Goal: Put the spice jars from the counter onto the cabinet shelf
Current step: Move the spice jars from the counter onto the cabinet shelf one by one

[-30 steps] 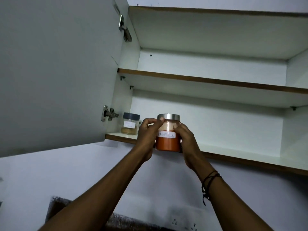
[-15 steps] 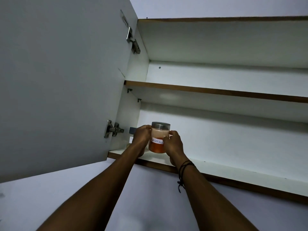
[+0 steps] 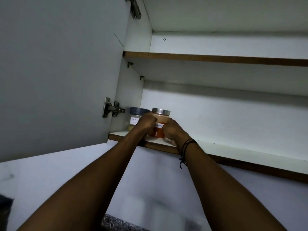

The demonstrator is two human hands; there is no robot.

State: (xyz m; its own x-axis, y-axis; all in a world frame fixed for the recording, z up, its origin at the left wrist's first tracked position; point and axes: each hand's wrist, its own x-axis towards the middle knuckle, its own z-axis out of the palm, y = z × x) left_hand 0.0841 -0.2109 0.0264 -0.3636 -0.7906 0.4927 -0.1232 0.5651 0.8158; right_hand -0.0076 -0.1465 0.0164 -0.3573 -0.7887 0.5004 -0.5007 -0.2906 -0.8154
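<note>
Forearms reaching up from the bottom of view, a dark cord bracelet (image 3: 186, 145) on the right wrist. Beyond them, left hand (image 3: 146, 121) and right hand (image 3: 172, 130) cupped on opposite sides of an orange spice jar (image 3: 159, 125), fingers wrapped around its glass, both grasping it. Jar upright, steel lid (image 3: 161, 111) level, handwritten label partly covered by the hands. Base at or just above the lowest cabinet shelf (image 3: 233, 150), close to the front edge; cannot tell whether full contact yet, the hands hiding the bottom. Just beside it on the left, near touching the left hand, a second jar with a dark lid (image 3: 139, 110), pale contents, tucked in the corner by the door hinge (image 3: 113, 109). Further back, white rear wall; above, an upper shelf (image 3: 216, 58) showing nothing on its edge. Judged as the set-down step. To do it well: keep the jar vertical, lower until weight sits flat on the shelf, push slightly inward off the brown lip, mind the left knuckles against the neighbouring jar, loosen the grip only once steady, then draw both hands straight back without brushing either lid.
</note>
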